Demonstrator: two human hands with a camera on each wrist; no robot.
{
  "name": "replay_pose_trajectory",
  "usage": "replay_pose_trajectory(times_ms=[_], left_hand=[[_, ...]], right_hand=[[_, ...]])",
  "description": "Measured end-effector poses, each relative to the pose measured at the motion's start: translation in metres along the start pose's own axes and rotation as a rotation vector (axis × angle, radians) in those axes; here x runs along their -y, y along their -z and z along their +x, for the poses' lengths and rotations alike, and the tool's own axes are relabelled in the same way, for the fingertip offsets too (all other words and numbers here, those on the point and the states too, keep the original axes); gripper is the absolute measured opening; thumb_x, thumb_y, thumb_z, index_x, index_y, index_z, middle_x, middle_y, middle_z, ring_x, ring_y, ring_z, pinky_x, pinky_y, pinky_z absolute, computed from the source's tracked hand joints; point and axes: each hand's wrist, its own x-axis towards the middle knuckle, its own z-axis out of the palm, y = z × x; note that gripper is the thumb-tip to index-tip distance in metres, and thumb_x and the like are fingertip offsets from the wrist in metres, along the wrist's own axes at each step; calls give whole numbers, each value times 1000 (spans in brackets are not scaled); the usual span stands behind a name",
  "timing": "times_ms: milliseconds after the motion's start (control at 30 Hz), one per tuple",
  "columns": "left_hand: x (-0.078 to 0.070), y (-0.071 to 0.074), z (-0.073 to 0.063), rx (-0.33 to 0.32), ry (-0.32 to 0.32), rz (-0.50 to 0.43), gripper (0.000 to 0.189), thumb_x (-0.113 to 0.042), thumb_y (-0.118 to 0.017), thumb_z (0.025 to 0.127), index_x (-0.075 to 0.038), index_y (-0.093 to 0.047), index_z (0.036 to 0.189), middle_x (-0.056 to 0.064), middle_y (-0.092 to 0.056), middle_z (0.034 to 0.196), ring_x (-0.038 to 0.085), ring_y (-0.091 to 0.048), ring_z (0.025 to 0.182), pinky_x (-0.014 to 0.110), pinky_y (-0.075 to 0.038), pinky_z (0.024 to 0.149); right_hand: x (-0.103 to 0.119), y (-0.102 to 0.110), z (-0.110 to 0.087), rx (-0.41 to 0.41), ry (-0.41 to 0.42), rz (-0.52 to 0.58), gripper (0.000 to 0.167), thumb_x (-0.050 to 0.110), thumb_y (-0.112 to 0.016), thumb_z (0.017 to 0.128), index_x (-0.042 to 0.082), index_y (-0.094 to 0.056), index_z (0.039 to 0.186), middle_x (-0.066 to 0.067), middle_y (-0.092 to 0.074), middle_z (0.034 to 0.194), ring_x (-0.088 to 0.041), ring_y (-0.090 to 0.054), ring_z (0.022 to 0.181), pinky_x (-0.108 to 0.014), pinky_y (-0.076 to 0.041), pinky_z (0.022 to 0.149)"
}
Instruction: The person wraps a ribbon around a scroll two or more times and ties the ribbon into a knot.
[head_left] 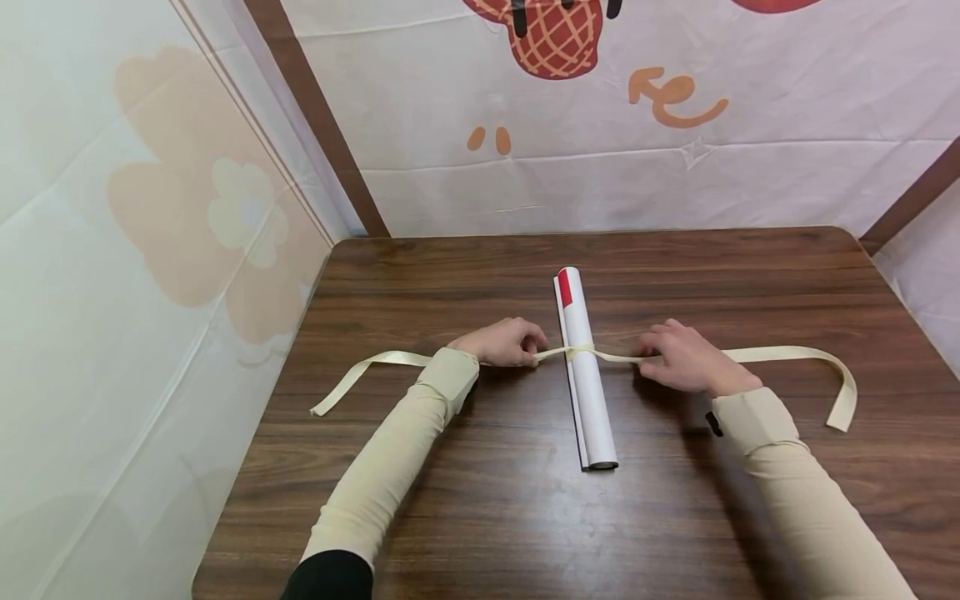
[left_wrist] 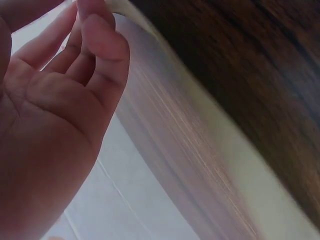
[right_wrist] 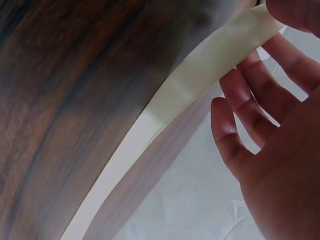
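A white paper roll (head_left: 594,400) with a red patch (head_left: 566,287) near its far end lies lengthwise on the table. Around its middle passes a cream ribbon (head_left: 582,352), crossed or knotted on top; which of the two is too small to tell. To the left of the roll, my left hand (head_left: 501,342) pinches one side of the ribbon. My right hand (head_left: 684,358) pinches the other side, right of the roll. In the left wrist view the ribbon (left_wrist: 235,155) trails from the curled fingers; the right wrist view has the ribbon (right_wrist: 195,75) running between thumb and forefinger.
The brown wood-grain table (head_left: 450,517) carries both loose ribbon tails, the left one (head_left: 341,390) and the right one (head_left: 846,392). Printed white cloth (head_left: 420,92) hangs behind the far edge and along the left side.
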Motion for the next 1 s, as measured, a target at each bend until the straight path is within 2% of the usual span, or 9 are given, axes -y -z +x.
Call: replay_pose_trajectory(times_ms=[233,433,567,700,800,1000], left_hand=[[-1,-1,-2,59,23,-1,9,-5,-67,85,-5,-70,94,-4,-54,68,6,-48,61,17,-39,58],[-3,0,-7,143,93,-116,5,2,-63,86,-1,-67,85,-2,-57,64,7,-54,54,19,-48,54],[-7,0,-7,164,44,-162,4,3,-64,85,0,-67,86,-1,-59,67,7,-56,58,20,-51,58],[-11,0,-6,117,-41,-231,5,3,-65,86,3,-68,89,0,-62,71,6,-57,63,21,-52,62],[-12,-1,-4,59,-78,-277,6,2,-66,85,2,-70,90,3,-65,76,6,-58,66,21,-53,64],[-14,-5,0,-112,-111,-341,11,1,-71,82,0,-72,93,8,-65,95,5,-63,76,20,-52,68]], right_hand=[[1,-3,0,4,16,-15,14,18,-66,83,10,-70,94,-7,-67,95,-27,-57,87,-47,-45,76],[0,-5,-1,5,13,-25,14,17,-68,81,10,-69,92,-6,-66,92,-27,-56,85,-47,-45,75],[0,-6,-2,-3,6,-25,12,16,-68,80,11,-69,90,-5,-65,91,-26,-54,84,-44,-44,73],[0,-6,-2,-11,14,-21,10,14,-68,80,11,-69,89,-5,-65,90,-26,-54,84,-44,-44,73],[0,-6,-2,-9,20,-27,7,13,-68,82,11,-69,89,-6,-65,90,-27,-55,85,-46,-45,73],[-1,-7,-2,9,13,-45,7,13,-67,86,9,-70,91,-8,-64,93,-28,-55,87,-48,-45,75]])
